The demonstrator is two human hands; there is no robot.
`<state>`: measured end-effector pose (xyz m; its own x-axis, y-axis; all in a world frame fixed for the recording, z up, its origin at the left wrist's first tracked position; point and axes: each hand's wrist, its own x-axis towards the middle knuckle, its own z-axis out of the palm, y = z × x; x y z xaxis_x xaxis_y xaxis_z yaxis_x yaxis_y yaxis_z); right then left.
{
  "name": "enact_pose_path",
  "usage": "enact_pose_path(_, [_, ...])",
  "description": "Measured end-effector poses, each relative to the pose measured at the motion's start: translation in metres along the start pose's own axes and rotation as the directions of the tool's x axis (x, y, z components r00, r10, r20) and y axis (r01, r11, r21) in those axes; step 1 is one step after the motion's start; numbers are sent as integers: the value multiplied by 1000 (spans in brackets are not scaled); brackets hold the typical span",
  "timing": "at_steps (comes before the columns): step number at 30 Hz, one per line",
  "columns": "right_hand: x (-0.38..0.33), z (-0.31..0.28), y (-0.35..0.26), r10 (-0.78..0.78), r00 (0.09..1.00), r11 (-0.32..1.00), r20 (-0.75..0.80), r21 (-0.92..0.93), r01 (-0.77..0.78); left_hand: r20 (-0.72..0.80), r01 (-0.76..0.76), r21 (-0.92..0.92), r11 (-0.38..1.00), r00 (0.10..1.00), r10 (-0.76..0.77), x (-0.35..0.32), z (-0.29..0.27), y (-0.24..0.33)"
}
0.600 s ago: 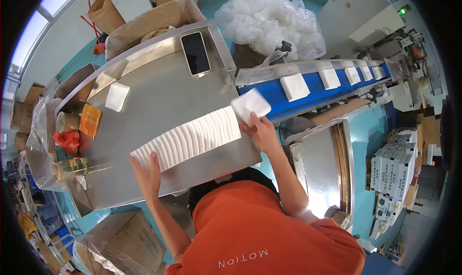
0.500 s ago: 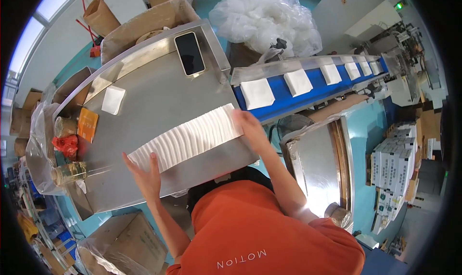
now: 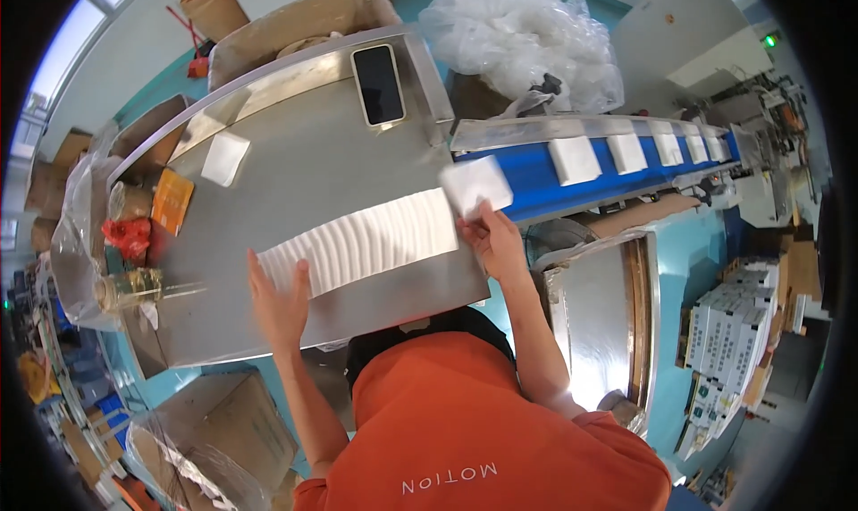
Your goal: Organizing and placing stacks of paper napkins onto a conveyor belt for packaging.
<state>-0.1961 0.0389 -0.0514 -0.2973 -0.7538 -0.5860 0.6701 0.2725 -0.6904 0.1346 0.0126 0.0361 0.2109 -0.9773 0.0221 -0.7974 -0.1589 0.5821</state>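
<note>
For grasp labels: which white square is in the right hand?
The white square at the near end of the blue belt: the right hand grips its lower edge; the others rest on the belt or metal table.

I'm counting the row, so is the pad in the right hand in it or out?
Out: the right hand holds the pad past the right end of the row, partly covering the belt in view.

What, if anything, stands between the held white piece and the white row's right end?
Nothing visible: the white piece, held by the right hand, is near that end of the white row; the left hand is at the opposite end.
</note>
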Motion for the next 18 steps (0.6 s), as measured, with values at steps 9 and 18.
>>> enact_pose_path(9, [-27,54,-2,-16,993,863,121,-499,75,-53,-12,39,999,998,14,0,4,3])
enact_pose_path(18, [-30,61,-18,-144,979,758,146,-619,204,-95,-50,15,999,994,52,-1,10,-1])
